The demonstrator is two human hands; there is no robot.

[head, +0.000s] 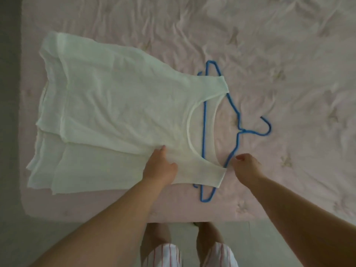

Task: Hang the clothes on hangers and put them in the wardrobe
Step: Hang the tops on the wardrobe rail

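Head view: left fingers [162, 151] lie flat, pressing the top [115, 112] at lower centre; right fingers [238, 158] curl loosely just beside the hanger [238, 124], gripping nothing. The top lies mid-left on the bed [269, 45], straps over the hanger's ends. Lifting by the hook could slip the thin straps off.
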